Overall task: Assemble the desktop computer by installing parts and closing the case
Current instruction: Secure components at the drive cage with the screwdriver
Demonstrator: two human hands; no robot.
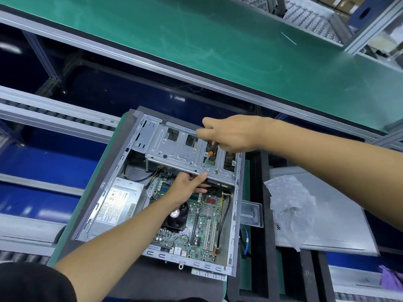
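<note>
Head view: open computer case (236,216) lies on its side at centre-low of frame on a green mat (122,127). Right hand (231,136), at 12 o'clock over the case, is curled round a screwdriver (210,152) with a black-and-orange handle, tip down on a screw in the drive cage (181,149). Left hand (188,187) reaches in from 7 o'clock, thumb on the cage's lower lip, fingers tucked under it gripping the edge, probably steadying it.

Handling, my read: cage is stiff sheet metal, light, edges likely sharp; take it by the folded lip as now, not the thin tabs. Motherboard (202,216) just beneath is fragile, so a slipped tip or dropped screw matters. Case itself looks heavy enough to stay put.

Around: power supply (118,203) at 9 o'clock inside the case; CPU fan (177,215) under the left wrist; black cable (224,212) along the board's right edge. At 3 o'clock, apart from the case, the side panel (340,227) lies flat with crumpled bubble wrap (290,205) on it; wrap has to come off before closing. Green conveyor belt (218,40) runs across at 12 o'clock.
</note>
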